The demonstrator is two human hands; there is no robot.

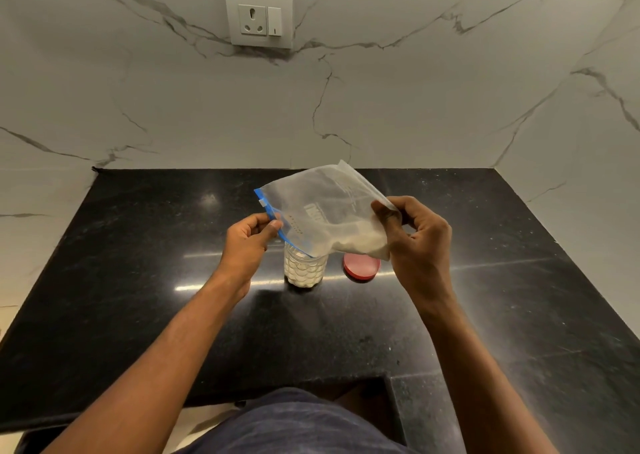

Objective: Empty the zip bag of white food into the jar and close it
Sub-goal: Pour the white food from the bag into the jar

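- Head view, writing: the zip bag point(322, 208) carries faint printed lines and a pale label block on its clear face, but none of it is sharp enough to read. No brand shows on anything else.
- Head view, bag and hands: the bag is held in the air, tilted, with its blue zip edge point(268, 216) low on the left and directly over the mouth of the jar point(305, 268).
- The left hand point(247, 240) is curled, thumb and fingertips pinching the blue zip edge.
- The right hand point(417, 242) is closed on the bag's opposite end, thumb pressed on the plastic, raising that end.
- The white food point(360, 242) sits bunched in the bag's lower corner just beside the right hand; more white food shows through the jar's patterned clear wall.
- The jar stands upright and uncovered, between the two hands and below them.
- The red lid point(362, 267) lies flat on the counter just to the right of the jar, apart from it.
- Surface and room: a black speckled stone counter point(138, 280), glossy with light streaks, backed by white veined marble walls point(415, 90).
- A white socket plate point(259, 16) with a switch sits on the back wall.
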